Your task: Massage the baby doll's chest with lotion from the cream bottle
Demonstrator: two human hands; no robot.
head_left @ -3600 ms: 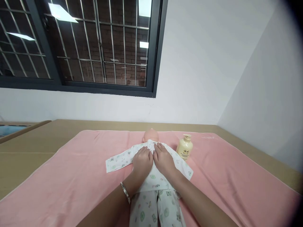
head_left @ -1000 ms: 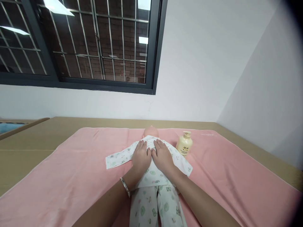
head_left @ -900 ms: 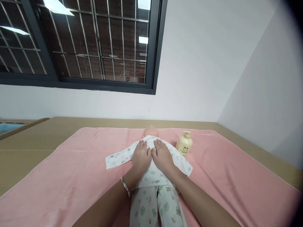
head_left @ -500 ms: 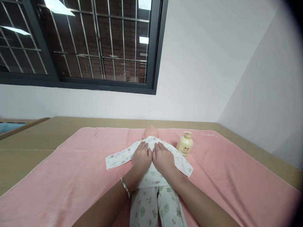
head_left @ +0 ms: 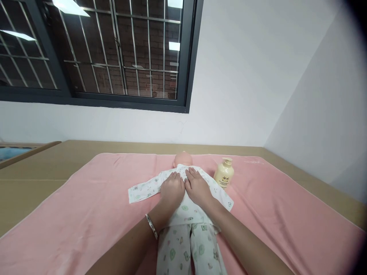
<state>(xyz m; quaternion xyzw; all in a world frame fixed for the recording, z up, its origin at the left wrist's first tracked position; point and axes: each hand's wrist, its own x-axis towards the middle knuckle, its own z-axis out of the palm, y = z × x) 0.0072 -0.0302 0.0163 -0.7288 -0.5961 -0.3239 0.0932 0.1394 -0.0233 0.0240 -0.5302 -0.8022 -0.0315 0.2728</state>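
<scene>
A baby doll (head_left: 182,157) lies on its back on a pink towel (head_left: 86,214), head away from me. It wears a white printed top (head_left: 143,188) with the sleeves spread out and matching trousers (head_left: 187,252). My left hand (head_left: 171,189) rests flat on the doll's chest, fingers toward its neck. My right hand (head_left: 197,186) lies flat beside it, the two touching at the thumbs. Neither hand grips anything. A silver bracelet (head_left: 151,226) sits on my left wrist.
A cream pump bottle (head_left: 223,173) stands upright on the towel just right of the doll's shoulder. The towel covers a tan surface (head_left: 34,168) against a white wall with a barred window (head_left: 114,53). A wooden edge (head_left: 25,151) shows at far left.
My hands have stayed on the doll's chest, shifting only slightly up and down over the top. The view has dipped a little.
</scene>
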